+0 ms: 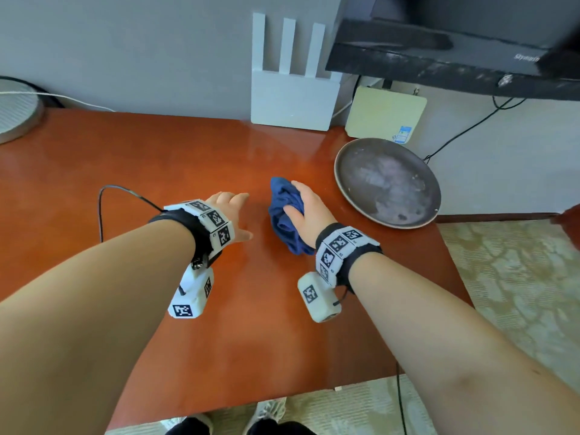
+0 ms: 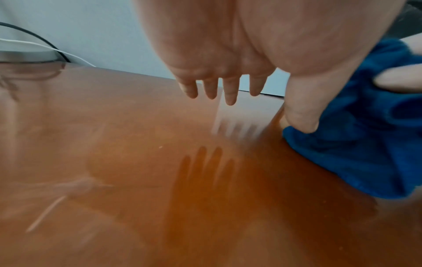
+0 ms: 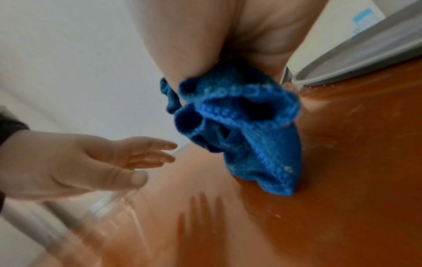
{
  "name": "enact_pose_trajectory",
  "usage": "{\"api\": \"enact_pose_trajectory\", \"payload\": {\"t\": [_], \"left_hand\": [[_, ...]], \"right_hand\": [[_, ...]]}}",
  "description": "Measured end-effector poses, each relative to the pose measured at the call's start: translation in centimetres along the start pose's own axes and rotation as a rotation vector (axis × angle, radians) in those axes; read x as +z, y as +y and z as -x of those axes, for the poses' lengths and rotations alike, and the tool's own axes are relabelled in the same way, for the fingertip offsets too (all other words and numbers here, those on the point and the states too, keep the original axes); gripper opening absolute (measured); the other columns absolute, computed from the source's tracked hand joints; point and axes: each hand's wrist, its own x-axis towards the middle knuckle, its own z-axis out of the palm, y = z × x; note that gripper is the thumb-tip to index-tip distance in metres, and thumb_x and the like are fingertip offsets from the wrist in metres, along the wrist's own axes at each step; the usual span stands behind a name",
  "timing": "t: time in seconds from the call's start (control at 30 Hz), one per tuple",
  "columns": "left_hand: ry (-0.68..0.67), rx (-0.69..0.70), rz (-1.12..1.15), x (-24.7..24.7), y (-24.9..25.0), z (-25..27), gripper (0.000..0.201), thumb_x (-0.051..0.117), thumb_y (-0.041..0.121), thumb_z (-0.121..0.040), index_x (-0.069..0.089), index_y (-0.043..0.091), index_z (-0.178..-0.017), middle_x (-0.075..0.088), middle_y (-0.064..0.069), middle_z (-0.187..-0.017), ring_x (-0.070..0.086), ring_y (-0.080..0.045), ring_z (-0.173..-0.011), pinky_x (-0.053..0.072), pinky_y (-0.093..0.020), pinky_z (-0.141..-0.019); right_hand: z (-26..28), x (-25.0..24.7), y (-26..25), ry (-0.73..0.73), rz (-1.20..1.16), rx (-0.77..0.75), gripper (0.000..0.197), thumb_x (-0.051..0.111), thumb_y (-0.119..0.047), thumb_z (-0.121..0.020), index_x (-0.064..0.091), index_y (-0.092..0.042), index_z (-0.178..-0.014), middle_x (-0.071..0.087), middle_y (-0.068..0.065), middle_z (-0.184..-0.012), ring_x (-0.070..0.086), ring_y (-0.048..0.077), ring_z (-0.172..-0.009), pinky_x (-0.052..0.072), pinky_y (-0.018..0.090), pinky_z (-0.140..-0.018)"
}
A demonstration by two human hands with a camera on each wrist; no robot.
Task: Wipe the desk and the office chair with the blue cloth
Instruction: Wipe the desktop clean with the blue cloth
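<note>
The bunched blue cloth (image 1: 287, 215) sits on the glossy reddish-brown desk (image 1: 157, 171), right of centre. My right hand (image 1: 306, 211) grips the cloth from above, fingers curled round it; in the right wrist view the cloth (image 3: 246, 130) hangs from my palm with its lower end touching the desk (image 3: 342, 180). My left hand (image 1: 232, 211) hovers just left of the cloth, fingers straight and spread, holding nothing. Its fingers (image 2: 228, 90) stay above the desk (image 2: 114, 144), with the cloth (image 2: 356, 126) at the right. No office chair is in view.
A round dark plate (image 1: 387, 182) lies right of the cloth near the desk's right edge. A white router (image 1: 293, 89) and a cream box (image 1: 384, 113) stand against the wall. A black monitor (image 1: 455, 48) overhangs at top right. A round grey base (image 1: 15, 114) sits far left.
</note>
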Motion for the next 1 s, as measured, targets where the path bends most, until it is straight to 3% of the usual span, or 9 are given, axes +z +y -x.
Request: {"api": "enact_pose_trajectory", "payload": {"t": [0.1,0.17,0.23,0.37,0.53,0.6,0.77,0.9,1.0], "left_hand": [[0.063,-0.020,0.025,-0.5,0.7,-0.7,0.091,0.061,0.047,-0.085,0.000,0.026,-0.149,0.014,-0.005,-0.155,0.011,-0.024,-0.143,0.019,-0.041,-0.114],[0.085,-0.041,0.053,-0.5,0.5,-1.1,0.094,0.062,0.045,-0.084,-0.002,0.025,-0.149,0.011,-0.004,-0.155,0.008,-0.023,-0.144,0.017,-0.039,-0.114],[0.095,-0.037,0.067,0.0,0.2,-1.7,0.096,0.063,0.045,-0.083,-0.004,0.025,-0.149,0.006,-0.004,-0.156,0.005,-0.023,-0.144,0.014,-0.038,-0.115],[0.049,0.066,-0.055,1.0,1.0,-3.8,0.100,0.061,0.051,-0.083,-0.012,0.029,-0.147,-0.013,-0.004,-0.157,-0.007,-0.025,-0.145,0.006,-0.039,-0.117],[-0.010,0.142,-0.205,2.7,3.8,-6.8,0.089,0.049,0.061,-0.085,-0.010,0.036,-0.147,-0.020,-0.005,-0.155,-0.013,-0.031,-0.143,0.003,-0.046,-0.116],[0.002,0.113,-0.199,3.3,4.4,-7.8,0.079,0.047,0.058,-0.088,-0.002,0.038,-0.147,-0.014,-0.006,-0.155,-0.007,-0.033,-0.142,0.009,-0.045,-0.114],[0.171,0.137,-0.189,1.3,4.4,-11.4,0.062,0.059,0.034,-0.087,0.026,0.030,-0.140,0.020,-0.010,-0.141,0.027,-0.036,-0.126,0.034,-0.047,-0.103],[0.458,0.083,-0.057,-1.7,5.3,-16.4,0.049,0.060,0.026,-0.084,0.039,0.022,-0.128,0.035,-0.015,-0.127,0.038,-0.035,-0.111,0.040,-0.051,-0.090],[0.570,0.127,0.008,-2.9,7.1,-20.2,0.043,0.052,0.032,-0.088,0.043,0.017,-0.128,0.040,-0.019,-0.125,0.044,-0.036,-0.107,0.039,-0.040,-0.086]], "right_hand": [[-2.1,0.4,-0.7,0.084,-0.109,-0.020,0.054,0.047,-0.019,-0.096,0.025,-0.014,-0.146,0.026,0.008,-0.150,0.031,0.022,-0.135,0.027,0.023,-0.105],[-2.9,0.7,-0.6,-0.078,0.101,-0.007,0.060,0.044,-0.031,-0.097,0.017,-0.016,-0.148,0.009,0.008,-0.156,0.006,0.026,-0.144,0.014,0.034,-0.115],[-2.8,0.7,0.5,-0.214,0.331,0.005,0.056,0.038,-0.040,-0.098,0.022,-0.019,-0.147,-0.002,0.005,-0.157,-0.011,0.025,-0.143,0.002,0.039,-0.117],[-0.8,-0.7,5.1,-0.196,0.412,0.035,0.048,0.042,-0.039,-0.097,0.036,-0.020,-0.141,0.008,0.002,-0.157,-0.005,0.019,-0.144,0.005,0.034,-0.115],[1.5,-3.5,10.1,-0.325,0.580,0.004,0.058,0.046,-0.040,-0.094,0.022,-0.031,-0.146,0.004,-0.005,-0.157,-0.004,0.012,-0.144,0.012,0.036,-0.115],[1.7,-3.8,10.7,-0.361,0.628,-0.025,0.062,0.045,-0.041,-0.095,0.015,-0.031,-0.148,-0.002,-0.005,-0.157,-0.007,0.013,-0.144,0.008,0.034,-0.115],[1.6,-3.8,11.3,-0.421,0.695,-0.061,0.063,0.036,-0.043,-0.097,0.002,-0.031,-0.149,-0.013,-0.004,-0.156,-0.016,0.014,-0.142,-0.007,0.027,-0.111],[1.4,-3.6,12.2,-0.516,0.762,-0.055,0.064,0.019,-0.049,-0.098,-0.019,-0.027,-0.144,-0.030,-0.001,-0.151,-0.031,0.013,-0.135,-0.018,0.029,-0.110],[1.2,-3.4,12.7,-0.542,0.788,-0.088,0.070,-0.010,-0.062,-0.075,-0.033,-0.027,-0.131,-0.043,-0.004,-0.137,-0.044,0.011,-0.123,-0.025,0.029,-0.106]]}}
